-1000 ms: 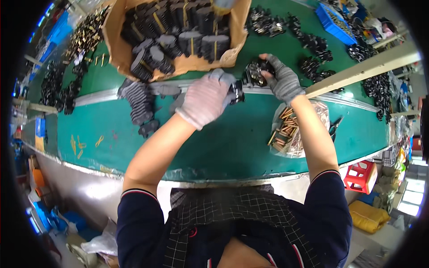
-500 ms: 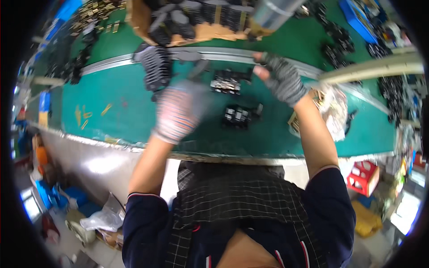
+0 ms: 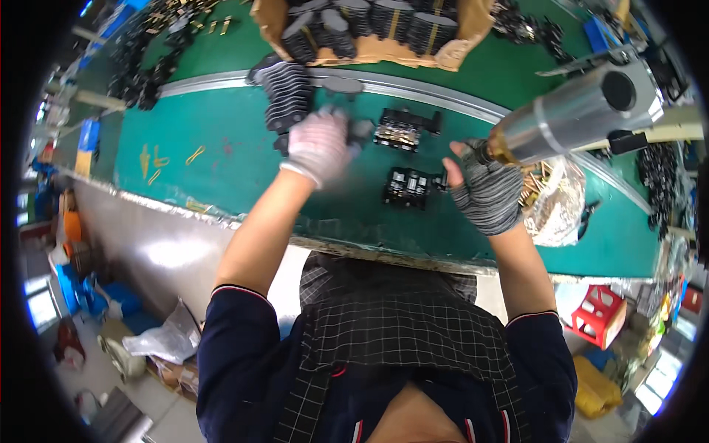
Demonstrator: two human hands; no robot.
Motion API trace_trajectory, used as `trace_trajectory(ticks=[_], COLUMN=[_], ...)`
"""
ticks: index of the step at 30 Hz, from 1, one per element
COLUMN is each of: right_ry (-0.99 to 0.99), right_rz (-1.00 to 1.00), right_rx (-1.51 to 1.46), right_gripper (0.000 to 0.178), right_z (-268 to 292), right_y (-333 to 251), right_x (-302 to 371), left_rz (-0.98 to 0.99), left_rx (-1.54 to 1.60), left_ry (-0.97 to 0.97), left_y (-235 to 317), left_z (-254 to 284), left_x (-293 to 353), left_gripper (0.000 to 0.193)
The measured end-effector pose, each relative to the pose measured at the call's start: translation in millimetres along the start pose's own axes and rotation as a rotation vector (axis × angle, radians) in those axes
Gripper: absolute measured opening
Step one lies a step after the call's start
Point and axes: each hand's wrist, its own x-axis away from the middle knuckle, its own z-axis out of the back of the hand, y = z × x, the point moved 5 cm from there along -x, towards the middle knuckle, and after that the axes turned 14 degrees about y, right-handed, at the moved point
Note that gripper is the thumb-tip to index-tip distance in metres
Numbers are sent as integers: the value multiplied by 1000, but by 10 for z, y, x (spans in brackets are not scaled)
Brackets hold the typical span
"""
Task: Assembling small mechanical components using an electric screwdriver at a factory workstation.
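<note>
Black blocks [image 3: 406, 187] lie left of the right hand [image 3: 489, 188], bare green bench [image 3: 347, 215] between them and the near edge [image 3: 399, 258]. Left hand [image 3: 319, 144] reaches forward, blurred; right hand angles inward, overlapped by a silver driver [image 3: 572, 118]. I cannot tell either grip.

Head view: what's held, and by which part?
Cannot tell: the left hand blurs near gray pieces; a silver tool overlaps the right hand.

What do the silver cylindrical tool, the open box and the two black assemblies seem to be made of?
Silver cylindrical tool: probably metal, smooth with glossy highlights.
Open box: likely cardboard, matte brown with ragged edges.
Upper black assembly, lower black assembly: plastic or coated metal, unclear; bright glints suggest metal parts.
</note>
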Motion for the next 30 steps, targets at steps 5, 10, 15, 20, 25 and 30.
trace_trajectory(ticks=[5, 10, 15, 20, 25, 30], right_ry=[-90, -726, -812, -1042, -897, -637], right_rz=[227, 219, 226, 38, 164, 250], right_rx=[-159, -82, 41, -62, -192, -113], right_gripper=[25, 34, 34, 39, 41, 37], right_z=[-419, -1344, -1916, -1867, -1546, -1508], right_y=[-608, -1283, -1494, -1310, -1345, -1078], right_x=[-416, -684, -760, -673, -433, -394], left_rz=[86, 348, 729, 566, 236, 98], left_rx=[353, 529, 758, 432, 539, 665], left_ry=[3, 139, 109, 187, 17, 48], left_y=[-83, -645, -1127, -1215, -813, -553], left_z=[345, 296, 129, 292, 327, 352], left_x=[766, 1399, 1636, 1292, 916, 778], left_gripper=[32, 28, 27, 25, 23, 22])
